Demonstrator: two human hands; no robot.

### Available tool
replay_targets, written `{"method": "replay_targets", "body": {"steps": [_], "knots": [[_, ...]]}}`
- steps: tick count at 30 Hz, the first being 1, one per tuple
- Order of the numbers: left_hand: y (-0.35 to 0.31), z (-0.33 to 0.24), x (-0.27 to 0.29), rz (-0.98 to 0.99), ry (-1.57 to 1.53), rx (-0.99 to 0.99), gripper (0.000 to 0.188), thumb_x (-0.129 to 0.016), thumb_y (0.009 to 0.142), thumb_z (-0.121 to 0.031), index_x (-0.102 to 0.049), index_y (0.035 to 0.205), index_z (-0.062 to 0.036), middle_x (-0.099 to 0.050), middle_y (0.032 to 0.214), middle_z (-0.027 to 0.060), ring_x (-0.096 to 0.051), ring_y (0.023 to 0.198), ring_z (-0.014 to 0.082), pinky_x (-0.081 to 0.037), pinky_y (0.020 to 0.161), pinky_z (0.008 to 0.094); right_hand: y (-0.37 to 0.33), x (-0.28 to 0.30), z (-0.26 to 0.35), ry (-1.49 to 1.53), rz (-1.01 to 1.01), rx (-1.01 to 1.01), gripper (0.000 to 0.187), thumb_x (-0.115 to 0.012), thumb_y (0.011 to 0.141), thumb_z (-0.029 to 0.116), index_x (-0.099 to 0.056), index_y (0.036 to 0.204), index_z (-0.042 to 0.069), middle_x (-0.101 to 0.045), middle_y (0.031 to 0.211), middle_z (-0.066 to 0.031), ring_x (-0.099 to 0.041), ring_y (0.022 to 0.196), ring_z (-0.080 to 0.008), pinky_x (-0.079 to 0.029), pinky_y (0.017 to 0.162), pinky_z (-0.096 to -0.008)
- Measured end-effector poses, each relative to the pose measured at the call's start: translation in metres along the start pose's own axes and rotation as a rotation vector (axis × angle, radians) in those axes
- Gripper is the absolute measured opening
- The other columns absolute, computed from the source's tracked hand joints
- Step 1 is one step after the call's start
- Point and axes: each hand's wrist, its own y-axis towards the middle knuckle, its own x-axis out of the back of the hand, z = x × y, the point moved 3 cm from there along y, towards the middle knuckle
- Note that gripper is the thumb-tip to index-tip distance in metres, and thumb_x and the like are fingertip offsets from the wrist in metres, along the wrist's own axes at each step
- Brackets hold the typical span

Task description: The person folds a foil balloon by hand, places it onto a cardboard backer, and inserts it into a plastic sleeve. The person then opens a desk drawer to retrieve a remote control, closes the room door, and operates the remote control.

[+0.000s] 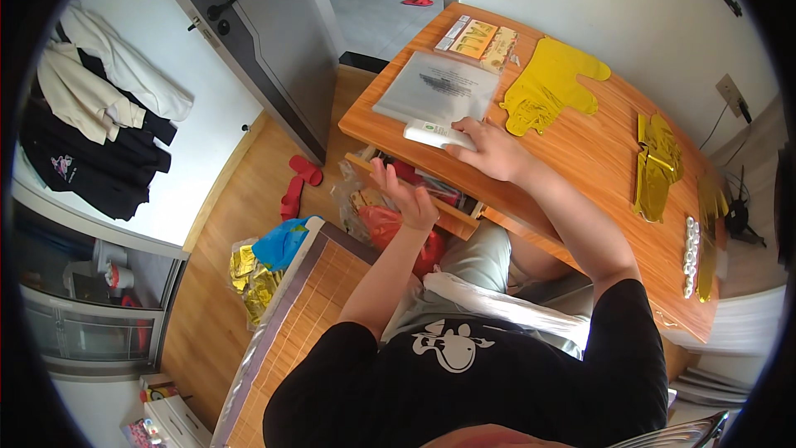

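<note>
At the desk's near edge, my right hand [491,151] grips one end of a white tube [424,133] with a small green mark. The tube lies flat beside a clear plastic bag [439,87] with dark print. My left hand [406,197] is raised over the pulled-out drawer [452,217], fingers apart and holding nothing. Inside the drawer are red and dark items, partly hidden by that hand. Just beyond my right hand lies a flat gold foil balloon [551,79].
On the wooden desk [597,158] are a folded gold foil piece [657,166], a strip of white round pieces [691,257] and an orange printed packet [477,40]. Plastic bags [385,224] sit below the drawer. Red slippers [298,187] lie near the open door [265,25].
</note>
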Motion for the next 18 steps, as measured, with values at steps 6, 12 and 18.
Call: {"method": "replay_targets", "body": {"steps": [6,12,18], "knots": [[0.001,0.014,-0.03,-0.055,-0.005,0.019,0.067,-0.035,0.107,-0.043,-0.023,0.155,0.0017,-0.014,0.165,0.0281,-0.014,0.152,0.0452,-0.006,0.122,0.0596,0.003,-0.004,-0.005,0.044,-0.013,0.106,0.062,-0.057,0.096,0.05,-0.055,0.133,0.0,-0.065,0.125,-0.0255,-0.062,0.117,-0.0415,-0.047,0.103,-0.0448],[0.003,0.019,-0.045,-0.116,-0.117,0.0,0.068,-0.034,0.106,-0.049,-0.023,0.154,-0.0015,-0.006,0.165,0.0251,-0.008,0.154,0.0413,-0.01,0.123,0.0594,-0.006,-0.006,0.001,0.083,-0.033,0.088,0.062,-0.058,0.097,0.048,-0.05,0.137,0.002,-0.059,0.137,-0.0246,-0.06,0.122,-0.042,-0.046,0.106,-0.045],[0.003,0.023,-0.051,-0.312,-0.21,0.047,0.073,-0.028,0.106,-0.06,-0.025,0.152,-0.0031,-0.013,0.163,0.021,-0.007,0.155,0.034,-0.014,0.124,0.0557,-0.061,0.002,0.018,0.194,-0.005,-0.027,0.059,-0.061,0.097,0.04,-0.046,0.138,0.001,-0.056,0.143,-0.023,-0.058,0.126,-0.0423,-0.045,0.107,-0.0439]]}}
